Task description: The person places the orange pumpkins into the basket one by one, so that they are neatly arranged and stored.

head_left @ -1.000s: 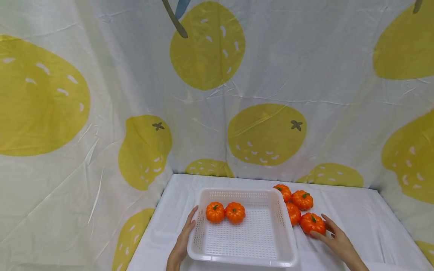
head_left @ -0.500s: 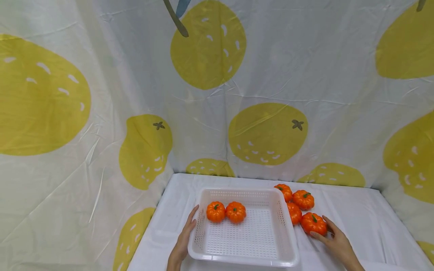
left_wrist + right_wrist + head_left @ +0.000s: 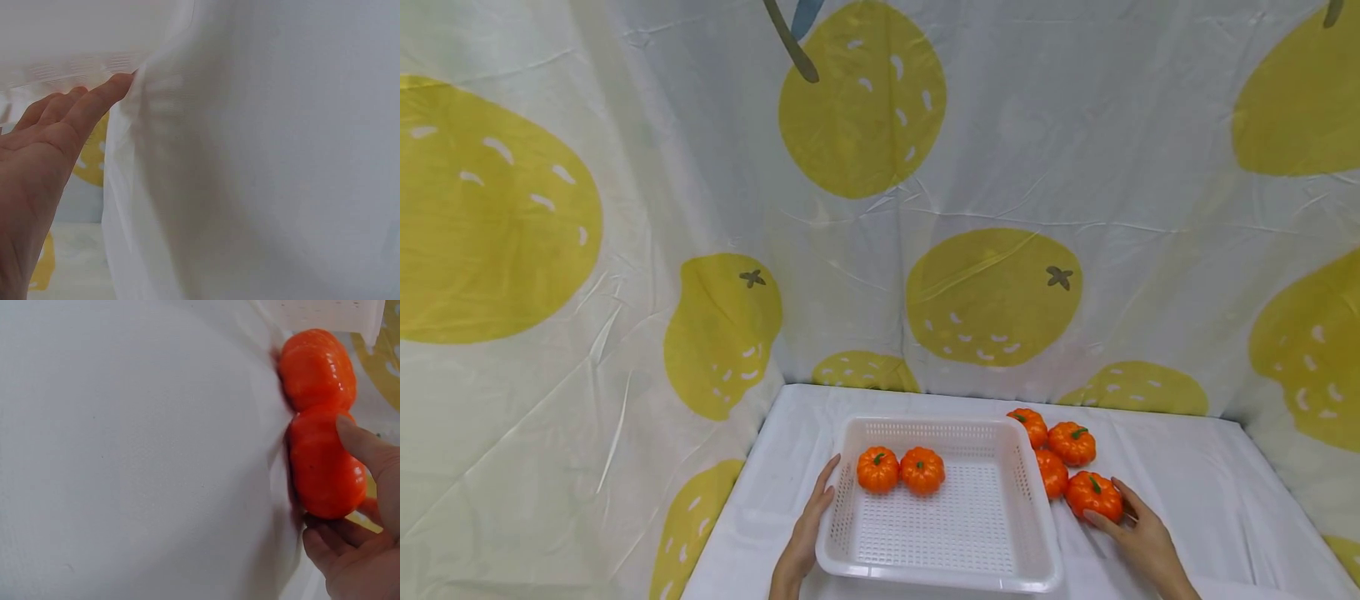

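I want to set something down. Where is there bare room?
Bare: the table right of the four loose pumpkins and right hand, up to the curtain; inside the basket, in front of and right of its two pumpkins. Crowded: just right of the basket.

An orange pumpkin (image 3: pixel 1094 498) sits beside the white basket (image 3: pixel 936 576).

Green stems (image 3: pixel 1095 484) top orange mini pumpkins (image 3: pixel 877 475); the tablecloth (image 3: pixel 1180 475) and grid-patterned basket (image 3: pixel 936 572) are white, the pale curtain (image 3: pixel 1112 150) printed with yellow citrus fruits (image 3: pixel 985 296) flecked in white.
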A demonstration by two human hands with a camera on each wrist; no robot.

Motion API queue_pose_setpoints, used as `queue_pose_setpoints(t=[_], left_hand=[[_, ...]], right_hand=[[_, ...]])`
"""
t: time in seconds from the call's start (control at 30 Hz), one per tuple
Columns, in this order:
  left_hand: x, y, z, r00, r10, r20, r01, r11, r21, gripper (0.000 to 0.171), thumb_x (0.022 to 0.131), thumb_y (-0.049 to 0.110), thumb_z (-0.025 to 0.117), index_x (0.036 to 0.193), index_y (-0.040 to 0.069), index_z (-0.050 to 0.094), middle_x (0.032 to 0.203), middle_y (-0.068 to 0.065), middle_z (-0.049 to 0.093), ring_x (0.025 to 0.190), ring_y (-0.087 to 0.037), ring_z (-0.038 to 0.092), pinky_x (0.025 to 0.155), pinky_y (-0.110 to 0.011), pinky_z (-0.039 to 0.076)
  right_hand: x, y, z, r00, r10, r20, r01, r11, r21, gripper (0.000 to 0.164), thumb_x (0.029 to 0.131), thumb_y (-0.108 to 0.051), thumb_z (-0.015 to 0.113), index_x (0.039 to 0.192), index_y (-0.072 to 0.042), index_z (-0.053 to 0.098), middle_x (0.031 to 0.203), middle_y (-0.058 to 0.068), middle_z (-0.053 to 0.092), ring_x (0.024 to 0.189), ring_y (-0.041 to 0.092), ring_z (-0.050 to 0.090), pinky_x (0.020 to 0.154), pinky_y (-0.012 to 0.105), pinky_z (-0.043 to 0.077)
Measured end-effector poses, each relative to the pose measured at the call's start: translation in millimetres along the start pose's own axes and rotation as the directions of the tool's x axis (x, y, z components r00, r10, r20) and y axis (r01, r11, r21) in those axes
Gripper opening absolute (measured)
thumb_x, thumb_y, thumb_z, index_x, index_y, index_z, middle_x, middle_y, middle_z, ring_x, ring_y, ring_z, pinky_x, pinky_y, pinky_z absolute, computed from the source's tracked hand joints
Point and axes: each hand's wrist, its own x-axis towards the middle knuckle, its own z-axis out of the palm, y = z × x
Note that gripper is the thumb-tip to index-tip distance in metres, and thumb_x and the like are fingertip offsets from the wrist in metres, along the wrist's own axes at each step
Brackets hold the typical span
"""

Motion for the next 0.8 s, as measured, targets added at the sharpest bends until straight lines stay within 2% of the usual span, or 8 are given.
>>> queue_pose_setpoints(t=[0.13,0.4,0.47,0.63,0.8], left_hand=[[0.4,0.1,0.3,1.0,0.004,0.002,-0.004,1.0,0.001,0.048,0.102,0.05,0.023,0.15,0.048,0.017,0.165,0.0,-0.001,0.148,-0.038,0.015,0.112,-0.061,0.029],[0.2,1.3,-0.3,1.0,0.005,0.01,-0.005,1.0,-0.003,0.048,0.102,0.049,0.023,0.15,0.047,0.016,0.165,0.0,-0.001,0.147,-0.039,0.015,0.11,-0.058,0.034],[0.2,1.3,-0.2,1.0,0.003,0.011,-0.003,1.0,-0.002,0.048,0.102,0.049,0.024,0.15,0.047,0.016,0.165,0.0,-0.002,0.148,-0.039,0.013,0.111,-0.06,0.031],[0.5,0.7,-0.1,1.0,0.001,0.011,-0.001,1.0,-0.004,0.048,0.102,0.049,0.024,0.15,0.048,0.016,0.165,0.0,-0.002,0.148,-0.038,0.013,0.112,-0.062,0.027],[0.0,0.9,-0.3,1.0,-0.003,0.01,0.003,1.0,-0.007,0.048,0.102,0.049,0.023,0.15,0.048,0.016,0.165,0.0,-0.001,0.147,-0.038,0.015,0.111,-0.058,0.033]], right_hand=[[2.0,-0.2,1.9,1.0,0.021,-0.008,-0.021,1.0,0.008,0.111,0.081,-0.061,0.066,0.153,0.0,0.007,0.148,0.038,0.023,0.132,0.053,0.032,0.108,0.061,0.031],[-2.3,-1.9,-0.3,1.0,0.014,-0.019,-0.013,1.0,0.017,0.109,0.083,-0.059,0.065,0.153,-0.001,0.007,0.151,0.036,0.021,0.135,0.053,0.028,0.111,0.06,0.028],[-4.6,-2.4,-2.0,0.999,-0.006,-0.037,0.007,1.0,0.004,0.107,0.083,-0.058,0.065,0.153,-0.001,0.01,0.151,0.036,0.022,0.135,0.053,0.029,0.11,0.058,0.029],[-8.5,-4.1,-7.1,0.988,-0.108,-0.114,0.101,0.993,-0.058,0.098,0.085,-0.052,0.066,0.15,0.004,0.021,0.146,0.037,0.032,0.129,0.052,0.038,0.097,0.049,0.045],[-11.1,-14.7,-14.7,0.982,-0.146,-0.119,0.14,0.988,-0.061,0.094,0.087,-0.048,0.067,0.15,0.004,0.021,0.145,0.038,0.033,0.128,0.053,0.038,0.092,0.047,0.048]])
